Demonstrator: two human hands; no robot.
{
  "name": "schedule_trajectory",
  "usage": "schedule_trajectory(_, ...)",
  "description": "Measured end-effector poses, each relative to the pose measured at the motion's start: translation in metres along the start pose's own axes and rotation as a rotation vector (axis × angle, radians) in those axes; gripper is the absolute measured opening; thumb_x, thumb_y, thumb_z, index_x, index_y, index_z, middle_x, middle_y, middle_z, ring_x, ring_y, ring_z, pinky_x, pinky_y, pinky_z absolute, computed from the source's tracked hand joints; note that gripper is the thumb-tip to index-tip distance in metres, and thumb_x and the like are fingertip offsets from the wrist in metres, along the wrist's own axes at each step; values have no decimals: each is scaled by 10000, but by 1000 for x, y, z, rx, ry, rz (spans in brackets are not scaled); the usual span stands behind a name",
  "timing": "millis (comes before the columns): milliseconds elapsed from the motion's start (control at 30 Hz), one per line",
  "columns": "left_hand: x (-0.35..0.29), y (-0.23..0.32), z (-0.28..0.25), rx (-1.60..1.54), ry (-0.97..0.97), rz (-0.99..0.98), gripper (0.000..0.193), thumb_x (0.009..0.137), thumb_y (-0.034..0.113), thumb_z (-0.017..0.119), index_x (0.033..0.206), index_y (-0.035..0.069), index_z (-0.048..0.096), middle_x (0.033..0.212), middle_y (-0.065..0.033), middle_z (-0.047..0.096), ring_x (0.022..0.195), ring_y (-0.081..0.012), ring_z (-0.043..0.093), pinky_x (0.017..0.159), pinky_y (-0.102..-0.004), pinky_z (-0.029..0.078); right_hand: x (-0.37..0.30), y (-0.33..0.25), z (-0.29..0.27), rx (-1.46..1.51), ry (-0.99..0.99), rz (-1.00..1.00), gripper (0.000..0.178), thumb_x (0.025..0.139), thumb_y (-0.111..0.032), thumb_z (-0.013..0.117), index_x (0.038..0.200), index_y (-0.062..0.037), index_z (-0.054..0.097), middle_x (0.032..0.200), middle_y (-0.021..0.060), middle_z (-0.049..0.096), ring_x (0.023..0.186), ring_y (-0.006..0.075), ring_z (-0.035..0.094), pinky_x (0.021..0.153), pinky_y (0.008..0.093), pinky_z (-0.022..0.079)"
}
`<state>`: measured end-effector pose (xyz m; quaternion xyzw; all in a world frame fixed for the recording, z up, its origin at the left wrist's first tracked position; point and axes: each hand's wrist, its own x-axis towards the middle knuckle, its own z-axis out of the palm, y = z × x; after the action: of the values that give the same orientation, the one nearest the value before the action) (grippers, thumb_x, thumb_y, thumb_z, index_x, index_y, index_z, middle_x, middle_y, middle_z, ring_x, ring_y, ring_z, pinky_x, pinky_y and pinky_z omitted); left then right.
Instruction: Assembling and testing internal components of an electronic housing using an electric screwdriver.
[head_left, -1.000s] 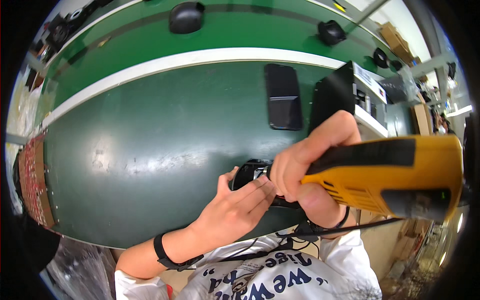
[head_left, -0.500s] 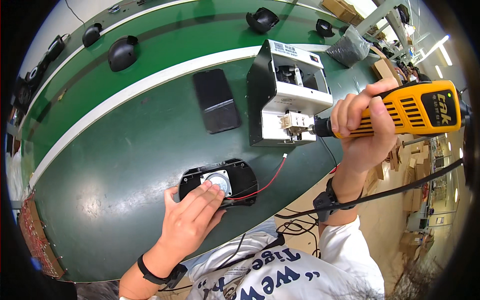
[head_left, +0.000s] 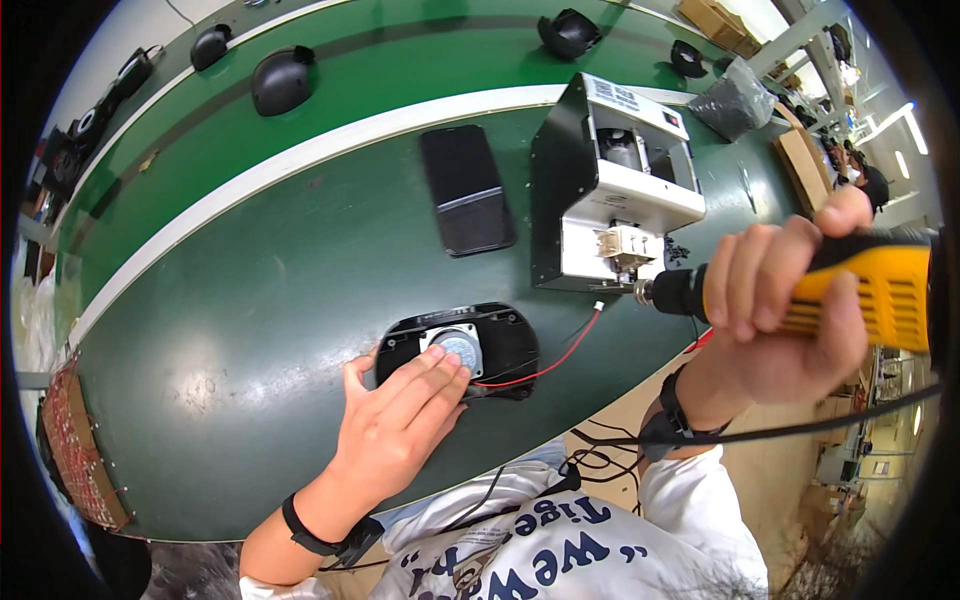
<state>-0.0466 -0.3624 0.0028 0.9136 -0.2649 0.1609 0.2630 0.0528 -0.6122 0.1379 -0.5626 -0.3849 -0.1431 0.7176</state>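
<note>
The yellow-and-black power driver, over the black shell a second ago, has swung out toward 3 o'clock; its tip has since dropped below the small block on the black-and-white box, which stands between 1 and 2 o'clock from the shell. So nothing is being driven into the shell now; whether the tip carries a screw is too small to tell. The right hand has its fingers wrapped around the driver. The left hand, reaching in from 7 o'clock, lays extended fingers on the round silver unit inside the shell, apparently steadying it. The unit's red lead trails toward 2 o'clock across the surface.
</note>
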Motion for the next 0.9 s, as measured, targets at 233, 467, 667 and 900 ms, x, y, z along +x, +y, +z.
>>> schedule_trajectory(233, 2, -3, -2, -24, 2, -21, 440, 672, 121, 851, 1087, 86, 708, 1142, -12, 682, 1120, -186, 643, 843, -434, 364, -3, 18, 45, 181, -104, 159, 396, 958, -286, 597, 1171, -80, 335, 580, 15, 541, 399, 126, 495, 409, 251, 473)
schedule_trajectory(467, 1, -7, -5, 8, -26, -7, 402, 691, 141, 842, 1074, 94, 730, 1117, 4, 686, 1101, -169, 646, 826, -434, 362, -8, 24, 50, 200, -344, 426, 531, 749, 12, 782, 1083, -111, 387, 600, 64, 603, 457, 222, 587, 473, 372, 531)
schedule_trajectory(667, 0, -10, -2, 14, -36, 2, 380, 698, 162, 841, 1057, 94, 737, 1112, 3, 696, 1095, -165, 650, 806, -430, 362, -9, 33, 67, 190, -350, 441, 523, 761, -1, 782, 1085, -111, 386, 602, 63, 605, 459, 221, 590, 476, 372, 536)
schedule_trajectory(900, 1, -10, -4, 12, -26, -3, 384, 700, 174, 847, 1057, 93, 735, 1108, 2, 695, 1091, -167, 652, 785, -423, 356, -20, 17, 59, 165, -352, 456, 513, 777, -21, 782, 1088, -110, 383, 606, 63, 608, 462, 218, 595, 481, 373, 543)
